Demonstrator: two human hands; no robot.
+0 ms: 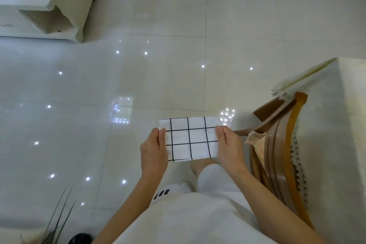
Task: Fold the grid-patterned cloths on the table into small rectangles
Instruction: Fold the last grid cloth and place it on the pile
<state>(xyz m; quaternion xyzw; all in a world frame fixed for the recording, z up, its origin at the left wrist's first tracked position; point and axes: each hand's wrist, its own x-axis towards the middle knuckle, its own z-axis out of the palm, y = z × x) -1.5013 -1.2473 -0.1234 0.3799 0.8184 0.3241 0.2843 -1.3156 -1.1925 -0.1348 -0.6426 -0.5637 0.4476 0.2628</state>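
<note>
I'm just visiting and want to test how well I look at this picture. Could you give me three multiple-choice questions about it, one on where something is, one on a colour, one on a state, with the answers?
1. Where is the grid-patterned cloth?
A. Spread on the floor
B. Held up in the air between the two hands
C. Draped over the wooden chair

2. What colour are the lines on the cloth?
A. Red
B. Green
C. Black

3. What state is the cloth in?
A. Folded into a small flat rectangle
B. Crumpled into a ball
C. Rolled into a tube

Answers:
1 B: the left hand and right hand each have a grip on one side edge, with the tiled floor far below.
2 C: dark black lines cross the white fabric.
3 A: it shows straight edges and a flat, neat face.
</note>
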